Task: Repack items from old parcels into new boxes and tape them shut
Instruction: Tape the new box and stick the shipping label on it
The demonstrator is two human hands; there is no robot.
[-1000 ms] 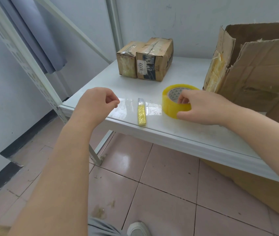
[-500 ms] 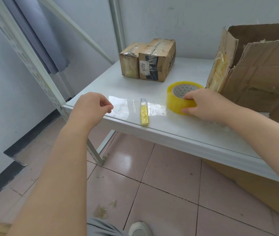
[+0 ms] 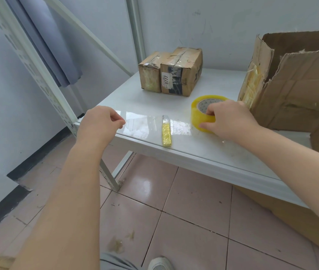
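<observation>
A yellow roll of clear packing tape (image 3: 198, 114) stands on the white table (image 3: 213, 152), and my right hand (image 3: 230, 121) grips it from the right, fingers in its core. A glossy strip of tape (image 3: 147, 123) runs leftward from the roll, low over the tabletop. My left hand (image 3: 100, 123) pinches its free end near the table's left corner. A small yellow box cutter (image 3: 166, 131) lies under the strip near the front edge. Two small taped old parcels (image 3: 172, 73) sit side by side at the back.
A large torn cardboard box (image 3: 299, 82) stands at the right, close to the roll. Metal shelf uprights (image 3: 38, 75) rise at the left and behind. Below the table are pink floor tiles (image 3: 184, 221) and my shoe (image 3: 160, 264).
My left hand has drawn a little further left and toward the front edge, lengthening the tape strip. My right hand has stayed on the roll.
</observation>
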